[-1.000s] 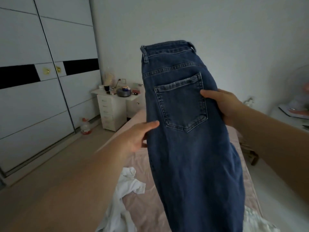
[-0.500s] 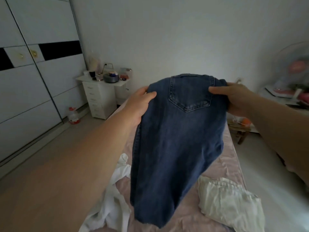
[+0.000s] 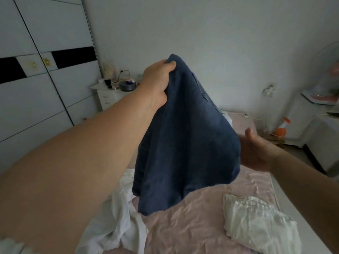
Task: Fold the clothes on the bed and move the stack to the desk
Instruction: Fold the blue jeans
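Note:
Dark blue jeans [image 3: 185, 143] hang doubled over in the air above the pink bed [image 3: 198, 226]. My left hand [image 3: 157, 79] grips their top fold, held high. My right hand [image 3: 256, 151] is lower at the jeans' right edge, palm up with the thumb raised; its fingers are hidden behind the denim. A loose white shirt [image 3: 117, 226] lies crumpled on the bed at the lower left. A folded cream garment [image 3: 256, 226] rests on the bed at the lower right.
A white drawer unit [image 3: 108, 98] with small items on top stands by the far wall, left of the bed. Wardrobe doors [image 3: 36, 70] fill the left side. A white desk [image 3: 319, 110] with a fan stands at the right, an orange spray bottle [image 3: 281, 129] beside it.
My left hand has lifted the jeans' top higher while my right hand dropped down to the right edge. The jeans have folded over and their pocket has turned out of sight.

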